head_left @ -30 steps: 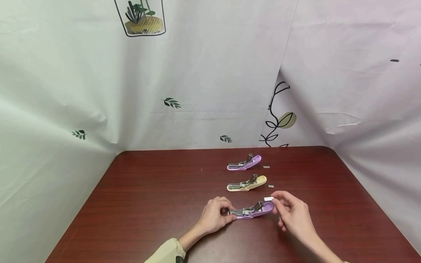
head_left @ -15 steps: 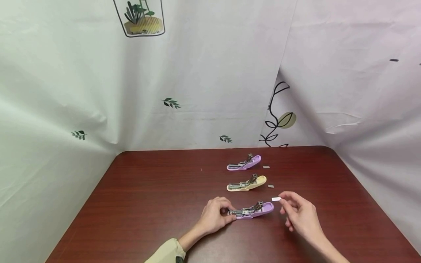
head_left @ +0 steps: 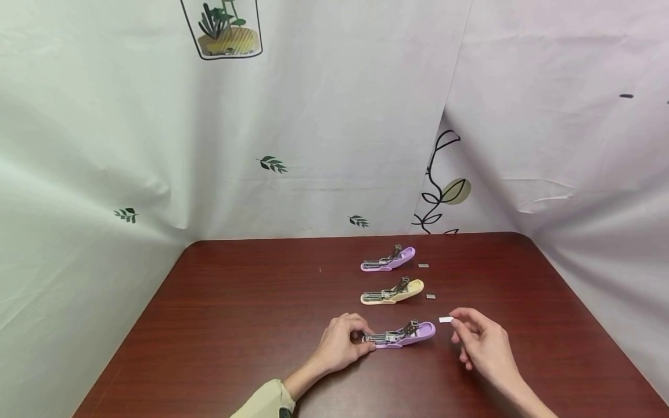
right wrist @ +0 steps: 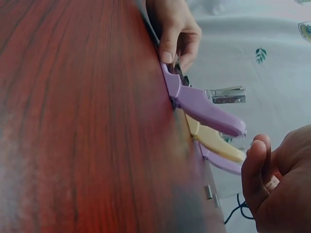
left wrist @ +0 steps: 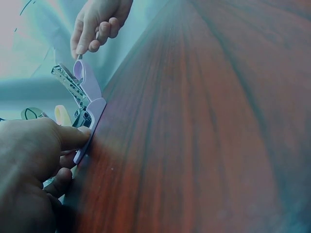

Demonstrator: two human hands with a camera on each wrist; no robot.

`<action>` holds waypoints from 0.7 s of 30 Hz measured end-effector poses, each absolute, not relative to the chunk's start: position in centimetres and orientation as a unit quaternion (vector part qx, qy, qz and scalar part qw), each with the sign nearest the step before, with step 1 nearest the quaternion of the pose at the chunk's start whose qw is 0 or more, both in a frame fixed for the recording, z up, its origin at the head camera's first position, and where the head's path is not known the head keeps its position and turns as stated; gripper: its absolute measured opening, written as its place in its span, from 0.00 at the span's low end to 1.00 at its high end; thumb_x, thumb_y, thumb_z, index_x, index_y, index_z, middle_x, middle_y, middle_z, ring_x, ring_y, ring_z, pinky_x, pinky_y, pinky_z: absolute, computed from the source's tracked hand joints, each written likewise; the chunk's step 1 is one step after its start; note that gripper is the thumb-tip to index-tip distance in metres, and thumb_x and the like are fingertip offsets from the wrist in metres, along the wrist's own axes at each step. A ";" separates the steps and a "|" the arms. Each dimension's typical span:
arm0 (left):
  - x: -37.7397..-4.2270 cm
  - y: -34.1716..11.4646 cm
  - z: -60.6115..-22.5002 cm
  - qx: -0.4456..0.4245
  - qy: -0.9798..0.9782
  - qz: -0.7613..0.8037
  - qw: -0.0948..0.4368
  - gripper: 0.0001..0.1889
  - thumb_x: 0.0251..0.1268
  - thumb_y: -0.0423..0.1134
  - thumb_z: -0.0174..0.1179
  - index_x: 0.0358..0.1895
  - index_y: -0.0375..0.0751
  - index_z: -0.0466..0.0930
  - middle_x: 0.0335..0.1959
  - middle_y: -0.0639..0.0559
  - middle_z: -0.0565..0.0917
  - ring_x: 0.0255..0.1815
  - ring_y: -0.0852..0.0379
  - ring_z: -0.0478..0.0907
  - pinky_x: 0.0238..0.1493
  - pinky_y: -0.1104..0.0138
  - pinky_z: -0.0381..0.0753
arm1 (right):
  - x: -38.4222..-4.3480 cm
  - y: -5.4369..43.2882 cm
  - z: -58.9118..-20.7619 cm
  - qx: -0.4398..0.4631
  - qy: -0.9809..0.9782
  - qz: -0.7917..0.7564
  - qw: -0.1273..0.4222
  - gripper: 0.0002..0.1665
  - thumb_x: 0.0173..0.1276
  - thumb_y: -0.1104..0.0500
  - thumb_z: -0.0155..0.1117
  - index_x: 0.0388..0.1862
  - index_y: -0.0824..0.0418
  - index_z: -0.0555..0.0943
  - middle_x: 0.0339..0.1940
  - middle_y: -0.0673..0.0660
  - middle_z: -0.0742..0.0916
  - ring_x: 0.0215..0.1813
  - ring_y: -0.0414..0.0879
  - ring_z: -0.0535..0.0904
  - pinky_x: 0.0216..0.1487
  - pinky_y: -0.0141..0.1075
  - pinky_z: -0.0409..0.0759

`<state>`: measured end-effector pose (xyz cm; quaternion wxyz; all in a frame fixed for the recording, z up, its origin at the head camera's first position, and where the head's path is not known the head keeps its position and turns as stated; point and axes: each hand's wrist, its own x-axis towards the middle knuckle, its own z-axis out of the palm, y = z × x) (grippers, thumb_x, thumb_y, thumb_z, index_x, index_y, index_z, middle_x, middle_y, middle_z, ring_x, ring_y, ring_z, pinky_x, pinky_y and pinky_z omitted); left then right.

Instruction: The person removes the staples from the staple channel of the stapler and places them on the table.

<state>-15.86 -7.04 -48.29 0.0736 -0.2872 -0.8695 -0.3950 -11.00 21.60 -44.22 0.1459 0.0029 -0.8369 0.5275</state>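
Note:
A purple stapler (head_left: 425, 332), its top swung open, lies nearest the person. My left hand (head_left: 338, 343) pinches its left end between thumb and fingers against the table. To the right of the stapler, my right hand (head_left: 487, 348) pinches a small silvery-white staple strip (head_left: 445, 319) between thumb and forefinger, with a gap between strip and stapler in the head view. In the left wrist view the stapler's purple part (left wrist: 89, 82) tilts up from the hinge. In the right wrist view, the right hand's fingers (right wrist: 255, 162) mostly hide the strip.
Behind lie an opened yellow stapler (head_left: 414, 288) and another opened purple stapler (head_left: 406, 256). A staple strip (head_left: 431, 296) lies right of the yellow one, and a second strip (head_left: 423, 265) right of the far purple one. A patterned cloth (head_left: 324, 116) hangs behind the reddish-brown table (head_left: 235, 307).
My right hand has moved to the right, away from the near purple stapler's raised end, carrying the staple strip. My left hand and the staplers have stayed put.

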 end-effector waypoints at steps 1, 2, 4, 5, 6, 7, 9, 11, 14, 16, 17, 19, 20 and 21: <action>-15.9 -7.0 -48.3 -0.288 -0.869 -0.396 0.075 0.09 0.46 0.37 0.78 0.32 0.50 0.90 0.30 0.67 0.81 0.29 0.70 0.67 0.30 0.76 0.67 | -11.0 21.7 -44.3 0.001 -0.837 0.527 0.145 0.07 0.71 0.69 0.62 0.47 0.65 0.80 0.18 0.56 0.82 0.08 0.41 0.71 0.08 0.34 0.70; -15.8 -7.0 -48.3 -0.289 -0.868 -0.396 0.077 0.09 0.46 0.37 0.78 0.32 0.50 0.90 0.30 0.67 0.81 0.29 0.71 0.67 0.30 0.76 0.67 | -11.0 21.7 -44.4 -0.001 -0.838 0.527 0.144 0.07 0.72 0.69 0.62 0.47 0.65 0.80 0.18 0.56 0.82 0.08 0.41 0.71 0.08 0.34 0.70; -15.9 -7.0 -48.4 -0.292 -0.867 -0.395 0.081 0.09 0.46 0.37 0.78 0.32 0.50 0.90 0.30 0.67 0.81 0.28 0.71 0.67 0.30 0.76 0.67 | -11.0 21.9 -44.5 -0.003 -0.839 0.526 0.141 0.07 0.72 0.68 0.62 0.47 0.65 0.80 0.18 0.56 0.82 0.08 0.41 0.71 0.08 0.34 0.70; -15.9 -7.0 -48.4 -0.291 -0.867 -0.395 0.081 0.09 0.46 0.37 0.78 0.32 0.50 0.90 0.30 0.67 0.81 0.28 0.71 0.67 0.30 0.76 0.67 | -11.0 21.9 -44.6 -0.004 -0.839 0.525 0.141 0.07 0.72 0.68 0.62 0.47 0.65 0.81 0.18 0.56 0.82 0.08 0.41 0.71 0.08 0.34 0.70; -15.9 -7.0 -48.4 -0.292 -0.867 -0.395 0.082 0.09 0.46 0.37 0.78 0.32 0.50 0.90 0.30 0.67 0.81 0.28 0.71 0.67 0.30 0.76 0.67 | -11.0 22.0 -44.7 -0.005 -0.840 0.523 0.141 0.07 0.72 0.68 0.62 0.47 0.65 0.81 0.18 0.56 0.82 0.08 0.40 0.71 0.08 0.34 0.70; -15.9 -7.0 -48.4 -0.291 -0.867 -0.396 0.080 0.09 0.46 0.37 0.78 0.32 0.50 0.90 0.30 0.67 0.81 0.29 0.71 0.67 0.30 0.76 0.66 | -11.1 22.1 -44.8 -0.005 -0.841 0.522 0.140 0.07 0.72 0.68 0.62 0.47 0.65 0.81 0.18 0.55 0.82 0.08 0.40 0.71 0.08 0.34 0.70; -15.9 -7.0 -48.4 -0.290 -0.867 -0.396 0.079 0.09 0.46 0.37 0.78 0.32 0.50 0.90 0.30 0.67 0.81 0.29 0.70 0.67 0.30 0.76 0.67 | -11.1 22.2 -44.9 -0.004 -0.844 0.518 0.140 0.07 0.72 0.68 0.62 0.47 0.65 0.81 0.18 0.55 0.82 0.08 0.40 0.71 0.08 0.34 0.70; -15.9 -7.0 -48.4 -0.287 -0.869 -0.397 0.073 0.09 0.46 0.37 0.78 0.32 0.50 0.90 0.30 0.67 0.81 0.29 0.70 0.67 0.31 0.76 0.66 | -11.1 22.3 -45.1 -0.004 -0.846 0.514 0.139 0.06 0.72 0.68 0.62 0.46 0.65 0.81 0.18 0.54 0.82 0.08 0.40 0.71 0.08 0.34 0.70; -15.9 -7.0 -48.3 -0.284 -0.870 -0.398 0.067 0.09 0.46 0.37 0.78 0.32 0.50 0.90 0.30 0.67 0.80 0.29 0.70 0.67 0.31 0.76 0.66 | -11.0 22.4 -45.4 -0.004 -0.849 0.510 0.135 0.05 0.72 0.68 0.62 0.45 0.65 0.81 0.18 0.53 0.82 0.08 0.40 0.71 0.08 0.34 0.70; -15.8 -7.0 -48.3 -0.284 -0.869 -0.400 0.066 0.09 0.47 0.37 0.78 0.32 0.50 0.90 0.30 0.67 0.80 0.29 0.70 0.67 0.31 0.76 0.66 | -11.0 22.4 -45.5 -0.006 -0.852 0.507 0.130 0.05 0.71 0.68 0.62 0.44 0.64 0.81 0.18 0.53 0.82 0.08 0.40 0.71 0.08 0.35 0.71; -15.8 -7.0 -48.3 -0.286 -0.868 -0.400 0.068 0.09 0.46 0.37 0.78 0.32 0.50 0.90 0.30 0.66 0.80 0.29 0.70 0.67 0.31 0.76 0.66 | -11.0 22.5 -45.6 -0.008 -0.852 0.507 0.127 0.05 0.71 0.68 0.62 0.44 0.65 0.80 0.18 0.53 0.81 0.08 0.40 0.71 0.08 0.35 0.71; -15.8 -7.0 -48.3 -0.289 -0.866 -0.402 0.073 0.09 0.46 0.36 0.78 0.32 0.50 0.90 0.30 0.66 0.81 0.29 0.70 0.67 0.30 0.76 0.66 | -11.1 22.5 -45.8 -0.012 -0.855 0.505 0.121 0.05 0.71 0.68 0.62 0.44 0.65 0.80 0.18 0.52 0.81 0.08 0.40 0.71 0.09 0.35 0.71; -15.8 -7.0 -48.3 -0.291 -0.865 -0.402 0.076 0.09 0.46 0.36 0.78 0.32 0.50 0.90 0.30 0.66 0.81 0.29 0.70 0.67 0.30 0.76 0.66 | -11.1 22.6 -46.0 -0.014 -0.856 0.503 0.118 0.05 0.71 0.68 0.62 0.44 0.65 0.81 0.18 0.52 0.81 0.08 0.40 0.71 0.09 0.35 0.71; -15.8 -7.0 -48.3 -0.293 -0.864 -0.401 0.078 0.09 0.46 0.36 0.78 0.32 0.50 0.90 0.30 0.66 0.81 0.29 0.70 0.67 0.30 0.76 0.67 | -11.1 22.6 -46.1 -0.015 -0.856 0.504 0.116 0.05 0.71 0.68 0.63 0.44 0.65 0.81 0.18 0.52 0.81 0.08 0.40 0.71 0.09 0.35 0.71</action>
